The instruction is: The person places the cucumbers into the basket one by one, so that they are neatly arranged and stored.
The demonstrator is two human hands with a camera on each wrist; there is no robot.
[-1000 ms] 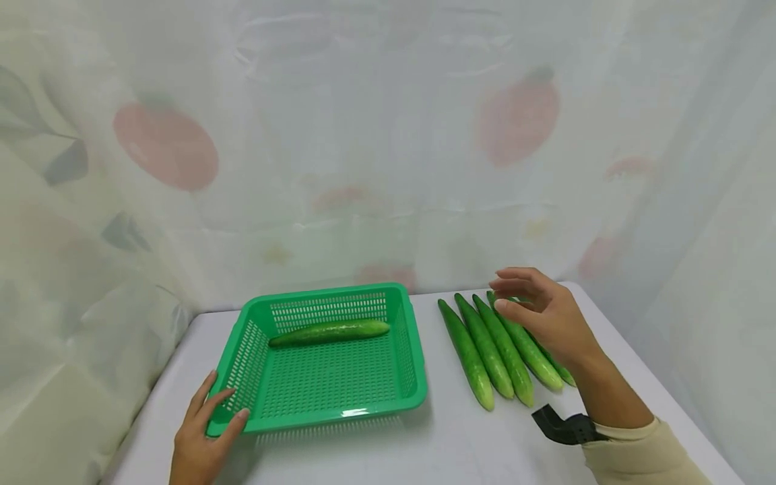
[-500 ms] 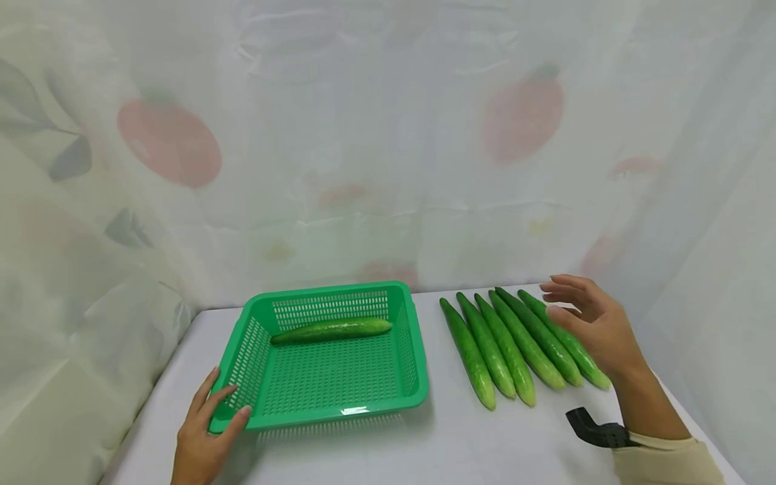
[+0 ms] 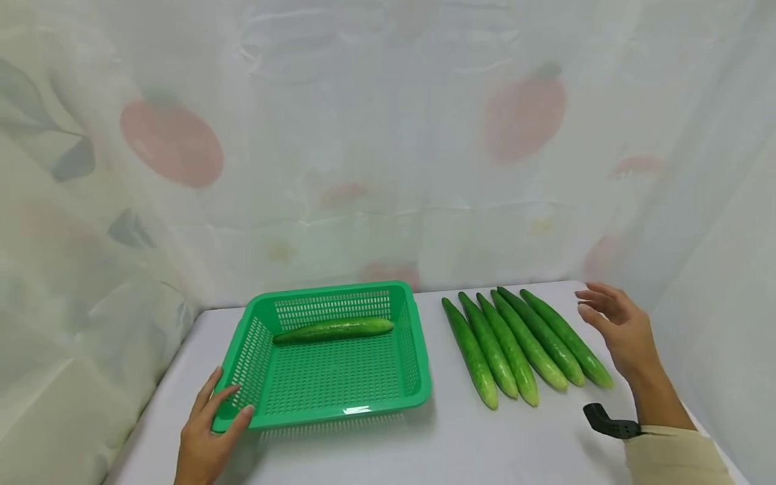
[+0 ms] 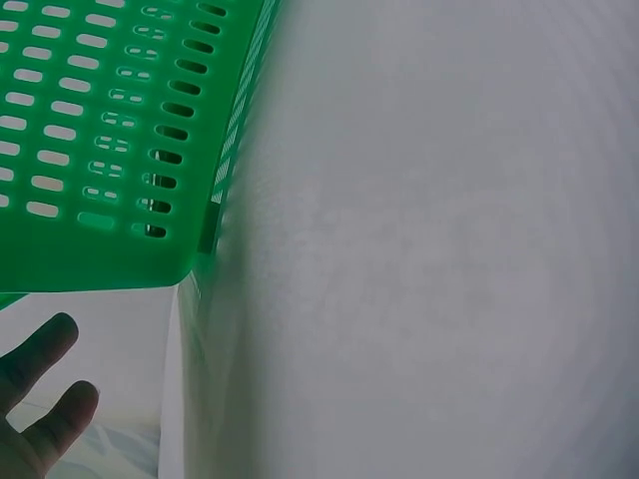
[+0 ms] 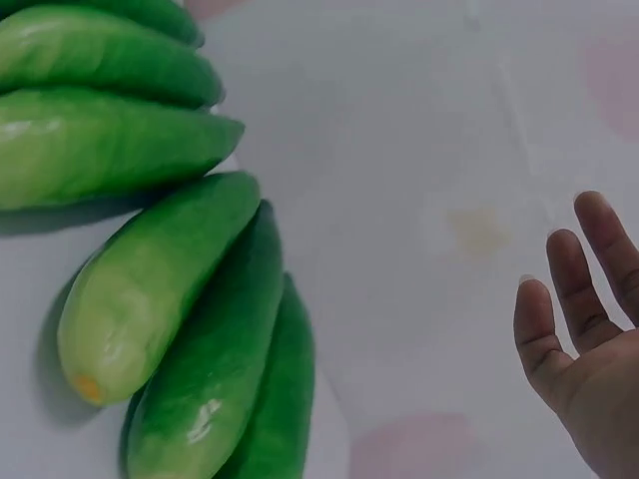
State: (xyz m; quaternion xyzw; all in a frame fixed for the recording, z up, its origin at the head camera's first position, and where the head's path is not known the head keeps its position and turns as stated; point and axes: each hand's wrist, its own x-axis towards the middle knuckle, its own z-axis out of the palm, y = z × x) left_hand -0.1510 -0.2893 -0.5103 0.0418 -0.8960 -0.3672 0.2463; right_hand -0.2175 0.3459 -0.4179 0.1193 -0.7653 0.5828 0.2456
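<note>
A green plastic basket (image 3: pixel 419 357) with slotted walls stands on the left half of the table, holding one cucumber (image 3: pixel 333 330) near its back wall. My left hand (image 3: pixel 203 434) is at the basket's near left corner, fingers relaxed and spread; in the left wrist view two of its fingers (image 4: pixel 62 419) show below the basket corner, apart from it. Right of the basket lie several cucumbers (image 3: pixel 510 350) side by side, slanting. My right hand (image 3: pixel 624 337) hovers past the rightmost one, holding nothing. The right wrist view shows its loosely bent fingers (image 5: pixel 574 289) away from the cucumbers.
The white table (image 3: pixel 473 444) meets a pale curtain (image 3: pixel 388 168) with printed fruit shapes at the back. Similar sheeting closes off the left and right sides. A black strap piece (image 3: pixel 611 422) sits on my right wrist.
My right hand has moved right, from above the cucumbers to beyond them, uncovering the rightmost ones. The left hand, basket and the cucumber inside it stay in place.
</note>
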